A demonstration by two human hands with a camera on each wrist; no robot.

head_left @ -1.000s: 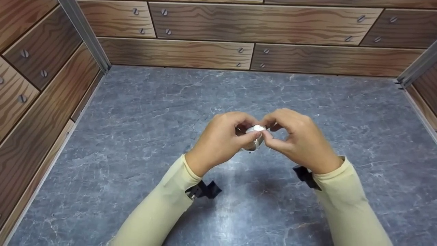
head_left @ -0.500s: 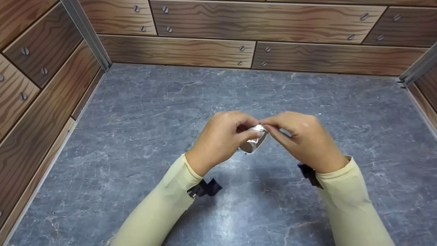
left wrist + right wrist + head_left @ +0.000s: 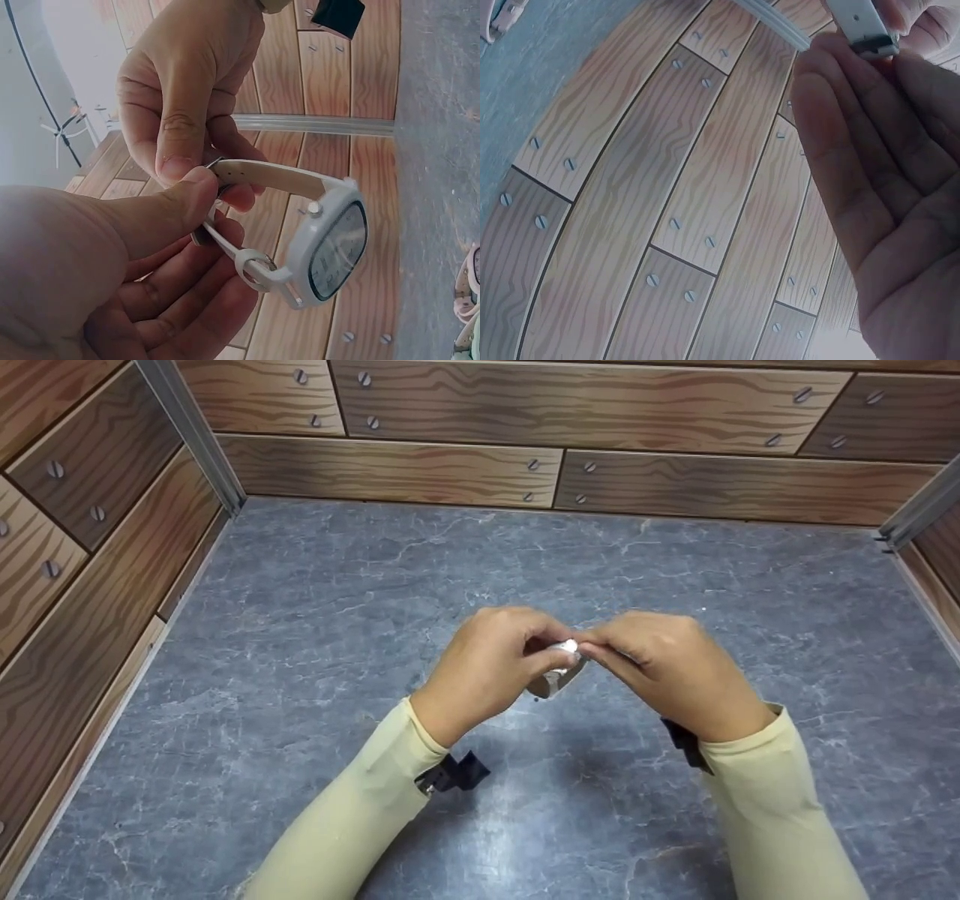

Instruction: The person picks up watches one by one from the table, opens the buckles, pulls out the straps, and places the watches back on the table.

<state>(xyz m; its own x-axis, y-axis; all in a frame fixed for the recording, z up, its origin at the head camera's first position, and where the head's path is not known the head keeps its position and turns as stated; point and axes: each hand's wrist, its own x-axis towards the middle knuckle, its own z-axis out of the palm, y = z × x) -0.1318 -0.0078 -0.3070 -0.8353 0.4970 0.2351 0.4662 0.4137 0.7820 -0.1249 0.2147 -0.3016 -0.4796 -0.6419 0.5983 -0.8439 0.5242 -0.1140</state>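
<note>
Since a second ago your right hand (image 3: pixel 671 675) has shifted slightly to the right and nearer to you, its fingers lying flatter, while your left hand (image 3: pixel 480 671) has hardly moved. From the left, a wall of brown wood-grain panels (image 3: pixel 135 592) rises beside the blue-grey marbled tabletop (image 3: pixel 337 585). Next comes your pale yellow fabric left sleeve (image 3: pixel 337 817), with a small black wrist camera (image 3: pixel 459 772) at its cuff. Your left thumb and fingers are clamped on the strap of the white, square-cased wristwatch (image 3: pixel 334 244), whose strap has a tan inner side. The watch is held between your two hands above the tabletop, tilted, its strap bent round into a loop. Your right thumb and fingertips are together, pinching the strap near its dark metal buckle (image 3: pixel 214 163), just beside your left thumb. Farther right is your pale yellow right sleeve (image 3: pixel 772 802). At the edge of the left wrist view, a pink watch (image 3: pixel 464 304) and a pale green strap (image 3: pixel 469 341) lie on the tabletop, partly cut off.
</note>
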